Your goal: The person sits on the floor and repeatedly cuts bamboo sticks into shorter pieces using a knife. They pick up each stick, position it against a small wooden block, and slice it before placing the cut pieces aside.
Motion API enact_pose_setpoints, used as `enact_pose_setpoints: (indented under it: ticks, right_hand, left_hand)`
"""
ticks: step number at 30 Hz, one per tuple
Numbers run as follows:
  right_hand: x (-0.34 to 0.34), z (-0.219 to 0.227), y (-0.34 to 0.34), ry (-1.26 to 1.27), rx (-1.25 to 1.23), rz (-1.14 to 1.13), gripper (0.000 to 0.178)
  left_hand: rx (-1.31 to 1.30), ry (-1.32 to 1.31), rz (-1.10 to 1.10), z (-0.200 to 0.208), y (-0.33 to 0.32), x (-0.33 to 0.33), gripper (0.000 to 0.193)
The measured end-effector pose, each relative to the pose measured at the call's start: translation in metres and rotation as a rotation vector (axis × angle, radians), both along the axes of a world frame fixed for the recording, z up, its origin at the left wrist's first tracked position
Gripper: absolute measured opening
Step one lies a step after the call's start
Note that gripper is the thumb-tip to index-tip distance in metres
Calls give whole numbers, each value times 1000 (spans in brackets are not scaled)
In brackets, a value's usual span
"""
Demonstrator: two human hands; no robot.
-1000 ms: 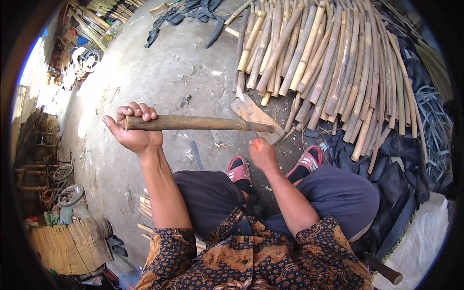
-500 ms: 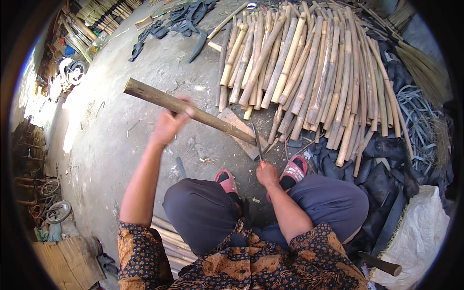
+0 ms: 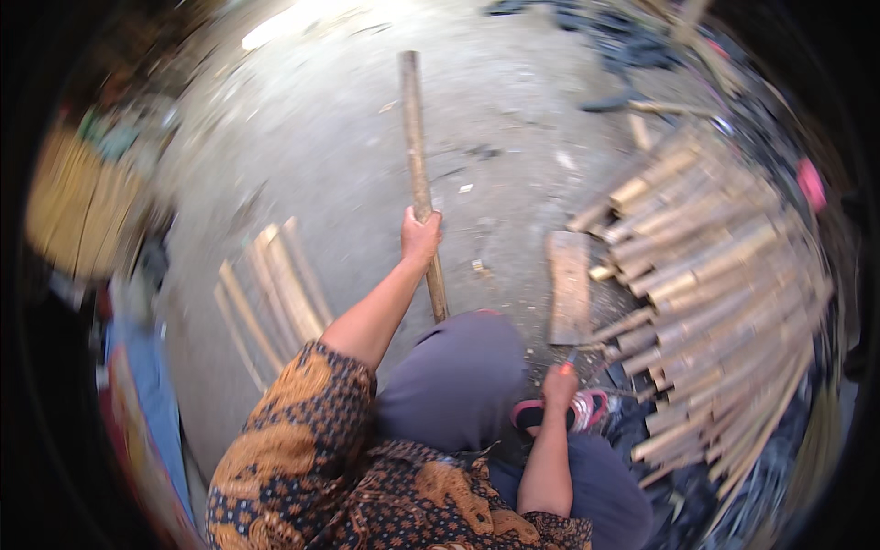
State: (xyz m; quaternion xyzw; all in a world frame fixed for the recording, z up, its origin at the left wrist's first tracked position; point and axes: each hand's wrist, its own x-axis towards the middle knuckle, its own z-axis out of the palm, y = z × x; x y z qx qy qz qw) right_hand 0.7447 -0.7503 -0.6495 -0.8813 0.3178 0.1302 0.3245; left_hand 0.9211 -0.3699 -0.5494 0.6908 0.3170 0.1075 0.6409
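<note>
My left hand (image 3: 422,236) is wrapped around a brown bamboo pole (image 3: 416,147), fist closed, arm stretched forward. The pole points away from me, its near end just beyond my left knee. Low on the right, my right hand (image 3: 556,387) is closed on the red-orange handle of a knife (image 3: 567,368). Little of the blade shows, close to the near end of a worn wooden board (image 3: 570,293). The board lies on the floor between the pole and a bamboo pile, with nothing on top of it.
A large pile of cut bamboo poles (image 3: 724,266) covers the right side. Several poles (image 3: 289,280) lie on the floor to my left. Black strips (image 3: 614,46) lie at the far right, and a tan bundle (image 3: 78,206) stands far left near a blue sheet (image 3: 156,394).
The view has swung left. The pole has left the board and moved leftward, away from the knife. My left hand, blurred on the pole before, now grips it firmly. The knife stays in my right hand.
</note>
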Motion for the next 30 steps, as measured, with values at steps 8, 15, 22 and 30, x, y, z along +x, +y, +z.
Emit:
enact_pose_setpoints:
  ticks: [8,15,22,30]
  right_hand:
    - [10,8,4,-4,225,-118,29]
    - [15,22,11,44,242,-167,30]
    - [13,10,9,12,173,-173,29]
    - [15,19,18,-7,61,-91,28]
  left_hand:
    - [433,573,514,-84,181,-236,54]
    - [641,992,696,-101,250,-330,71]
    - [419,1197,32,-100,270,-349,87]
    - [552,840,-213,-56,266,-194,53]
